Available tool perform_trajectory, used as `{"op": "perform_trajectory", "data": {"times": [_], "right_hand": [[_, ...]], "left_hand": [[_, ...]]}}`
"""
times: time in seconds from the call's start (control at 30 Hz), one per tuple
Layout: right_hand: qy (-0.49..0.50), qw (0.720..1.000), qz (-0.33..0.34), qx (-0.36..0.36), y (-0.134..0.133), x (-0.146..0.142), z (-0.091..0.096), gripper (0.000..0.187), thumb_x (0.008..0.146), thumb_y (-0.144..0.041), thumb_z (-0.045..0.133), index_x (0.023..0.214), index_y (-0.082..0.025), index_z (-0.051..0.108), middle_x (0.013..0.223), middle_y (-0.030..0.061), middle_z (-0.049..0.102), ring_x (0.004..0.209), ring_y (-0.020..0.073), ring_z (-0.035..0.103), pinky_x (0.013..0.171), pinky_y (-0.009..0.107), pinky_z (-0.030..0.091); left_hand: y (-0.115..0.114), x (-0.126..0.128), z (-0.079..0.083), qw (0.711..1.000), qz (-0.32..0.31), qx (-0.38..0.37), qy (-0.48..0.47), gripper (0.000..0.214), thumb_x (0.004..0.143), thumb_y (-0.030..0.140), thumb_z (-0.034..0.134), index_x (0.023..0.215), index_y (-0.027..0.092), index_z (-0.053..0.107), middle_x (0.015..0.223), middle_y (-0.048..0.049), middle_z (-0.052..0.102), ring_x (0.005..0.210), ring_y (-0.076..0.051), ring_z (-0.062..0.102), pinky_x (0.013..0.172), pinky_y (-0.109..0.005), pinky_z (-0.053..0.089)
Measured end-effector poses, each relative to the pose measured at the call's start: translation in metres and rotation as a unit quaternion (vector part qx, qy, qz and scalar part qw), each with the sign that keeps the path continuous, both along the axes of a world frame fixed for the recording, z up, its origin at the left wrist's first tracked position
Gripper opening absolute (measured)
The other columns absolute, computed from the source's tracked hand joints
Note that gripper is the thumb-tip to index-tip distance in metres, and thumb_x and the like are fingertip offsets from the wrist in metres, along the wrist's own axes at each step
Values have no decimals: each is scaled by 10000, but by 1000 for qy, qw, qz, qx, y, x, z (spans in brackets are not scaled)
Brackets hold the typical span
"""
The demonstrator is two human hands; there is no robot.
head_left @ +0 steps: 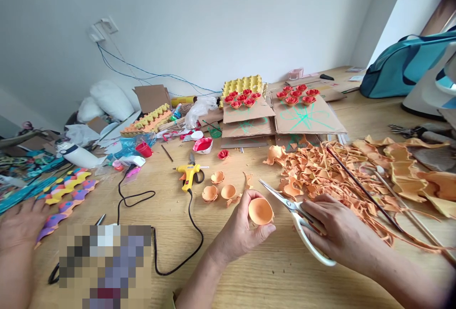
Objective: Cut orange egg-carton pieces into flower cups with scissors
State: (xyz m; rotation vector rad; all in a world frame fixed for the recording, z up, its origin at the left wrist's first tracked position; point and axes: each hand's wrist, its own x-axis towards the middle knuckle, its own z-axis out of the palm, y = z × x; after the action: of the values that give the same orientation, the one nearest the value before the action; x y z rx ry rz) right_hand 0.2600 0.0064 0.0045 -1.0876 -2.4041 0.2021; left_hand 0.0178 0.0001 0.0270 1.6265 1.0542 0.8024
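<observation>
My left hand (235,233) is closed around a small orange cup (261,211) that looks cut from an egg carton, its hollow facing up. In my right hand (342,230) are white-handled scissors (309,245), blades parted and pointing up-left, just right of the cup. Behind my left hand sit loose orange cups (228,191) and a small stack of them (210,194). A heap of orange carton scraps (309,168) lies beyond the scissors.
A yellow glue gun (190,176) trails a black cord (199,247) across the table. Red paper flowers (244,96) stand on stacked cardboard (306,121). Another person's hand (21,226) rests at left beside painted carton strips (66,204). A blue bag (392,69) is at far right.
</observation>
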Motion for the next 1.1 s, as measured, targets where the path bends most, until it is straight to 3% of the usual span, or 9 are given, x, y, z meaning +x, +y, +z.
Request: {"op": "perform_trajectory", "data": {"times": [0.13,0.27,0.5,0.77,1.1], "right_hand": [[3,998,-3,-64,-3,-2,4,214,963,-294,498,760,-227,505,667,-2,585,622,162,545,635,301,428],[1,995,0,-97,-5,-4,5,225,965,-310,491,756,-225,493,679,-1,567,625,160,525,624,296,431],[26,996,3,-80,-5,-4,6,288,974,-328,486,706,-229,454,637,-12,521,588,146,490,566,272,398],[10,995,27,-92,-4,-7,1,182,956,-286,501,787,-219,496,701,-3,548,680,172,519,731,335,423],[-17,999,15,-48,-4,-5,3,138,909,-308,561,821,-211,517,754,11,583,682,180,531,762,373,373]], "left_hand": [[0,0,-2,999,1,-2,-34,410,853,294,654,1183,209,428,964,-49,601,910,-188,589,885,-360,486],[1,0,-4,994,-16,-36,-101,439,866,344,658,1219,217,430,958,-46,618,851,-168,605,782,-304,515],[4,1,-7,995,48,-2,-93,442,804,322,733,1172,196,524,1069,-73,630,986,-195,607,907,-318,497],[4,5,-12,992,87,51,-76,364,798,236,724,1120,203,556,1086,-60,658,981,-191,643,892,-311,524],[5,5,-13,991,82,107,-21,380,735,140,741,1075,205,584,1047,-32,682,937,-171,665,866,-283,539]]}}
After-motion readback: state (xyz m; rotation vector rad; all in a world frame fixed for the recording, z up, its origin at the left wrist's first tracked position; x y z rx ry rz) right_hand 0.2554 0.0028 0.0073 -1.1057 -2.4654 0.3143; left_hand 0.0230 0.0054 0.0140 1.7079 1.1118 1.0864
